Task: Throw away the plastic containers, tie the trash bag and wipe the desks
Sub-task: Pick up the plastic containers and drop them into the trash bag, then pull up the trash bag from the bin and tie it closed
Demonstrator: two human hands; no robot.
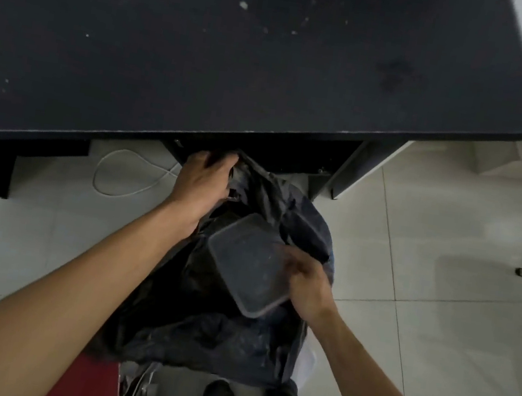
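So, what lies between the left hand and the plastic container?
In the head view, only the dark open mouth and crumpled rim of the trash bag, gripped by the left hand.
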